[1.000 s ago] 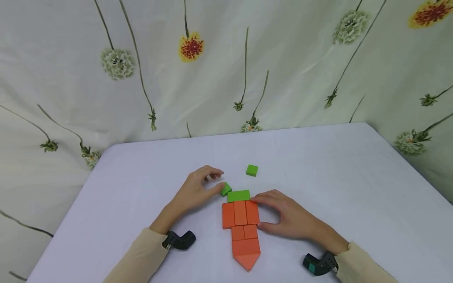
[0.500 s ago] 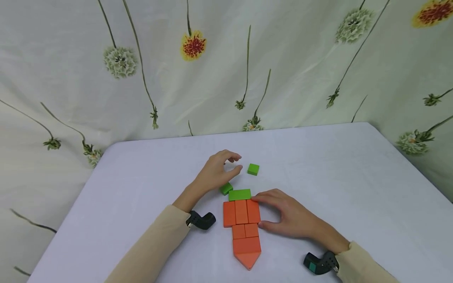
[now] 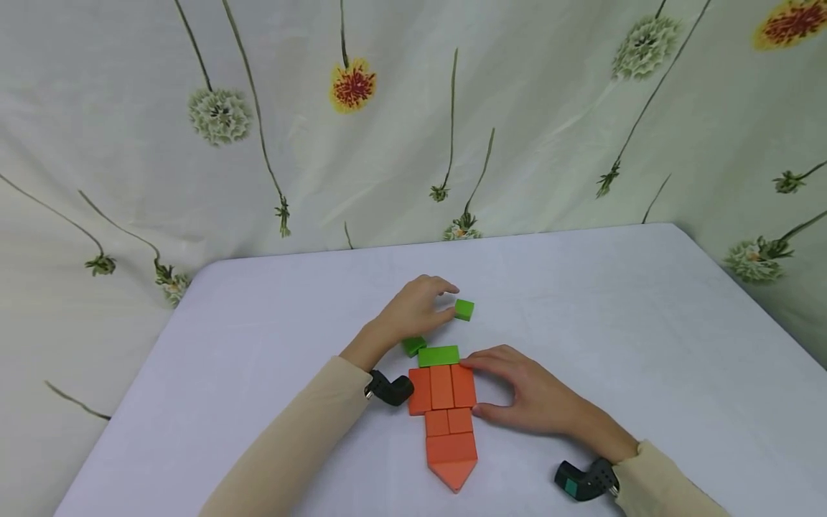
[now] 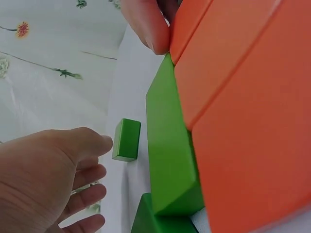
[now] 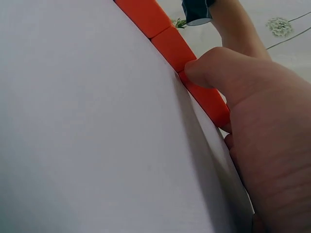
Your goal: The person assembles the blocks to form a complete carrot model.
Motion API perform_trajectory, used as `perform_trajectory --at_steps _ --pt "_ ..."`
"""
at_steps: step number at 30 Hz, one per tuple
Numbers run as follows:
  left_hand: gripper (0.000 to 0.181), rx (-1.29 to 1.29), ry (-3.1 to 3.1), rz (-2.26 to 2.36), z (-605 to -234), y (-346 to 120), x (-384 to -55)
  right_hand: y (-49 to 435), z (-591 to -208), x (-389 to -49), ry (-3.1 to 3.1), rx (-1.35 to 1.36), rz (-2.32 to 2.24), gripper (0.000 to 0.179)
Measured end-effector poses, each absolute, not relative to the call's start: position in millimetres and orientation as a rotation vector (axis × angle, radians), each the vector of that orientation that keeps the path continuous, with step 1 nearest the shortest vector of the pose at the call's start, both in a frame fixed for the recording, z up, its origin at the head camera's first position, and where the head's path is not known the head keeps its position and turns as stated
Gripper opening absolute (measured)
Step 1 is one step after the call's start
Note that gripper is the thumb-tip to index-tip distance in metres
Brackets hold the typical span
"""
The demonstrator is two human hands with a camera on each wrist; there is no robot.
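Several orange blocks (image 3: 441, 388) lie flat together in a shape with a pointed near end. Across their far end lies a long green block (image 3: 438, 356), with a small green block (image 3: 413, 346) at its left corner. My left hand (image 3: 420, 307) reaches past these, thumb and fingers spread beside another small green block (image 3: 464, 310). The left wrist view shows the thumb tip close to that small block (image 4: 127, 140), nothing between the fingers. My right hand (image 3: 533, 395) holds the right-hand orange block (image 5: 206, 99) at its ends, thumb at the near corner, fingertips at the far one.
The blocks lie on a pale table (image 3: 581, 309) with a flowered cloth (image 3: 400, 143) hanging behind it. A black wrist camera (image 3: 390, 389) on the left arm overlaps the orange blocks' left edge in the head view. Another wrist camera (image 3: 584, 481) sits at the right wrist.
My left hand has left the small green block at the corner and moved right and away, to the farther small green block. My right hand stays in place.
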State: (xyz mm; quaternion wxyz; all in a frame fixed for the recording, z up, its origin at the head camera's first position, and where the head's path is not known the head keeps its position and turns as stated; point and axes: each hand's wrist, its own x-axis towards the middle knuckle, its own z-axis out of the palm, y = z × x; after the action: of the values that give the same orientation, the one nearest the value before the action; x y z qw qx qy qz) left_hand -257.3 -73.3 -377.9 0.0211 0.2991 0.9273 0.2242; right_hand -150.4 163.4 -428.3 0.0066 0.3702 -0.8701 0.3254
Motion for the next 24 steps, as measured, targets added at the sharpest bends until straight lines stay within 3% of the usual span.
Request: perform_trajectory --at_steps 24 --pt "0.031 0.935 2.838 0.721 -386.4 -76.3 -248.3 163.8 -429.5 -153.1 -2.747 1.14 1.02 0.058"
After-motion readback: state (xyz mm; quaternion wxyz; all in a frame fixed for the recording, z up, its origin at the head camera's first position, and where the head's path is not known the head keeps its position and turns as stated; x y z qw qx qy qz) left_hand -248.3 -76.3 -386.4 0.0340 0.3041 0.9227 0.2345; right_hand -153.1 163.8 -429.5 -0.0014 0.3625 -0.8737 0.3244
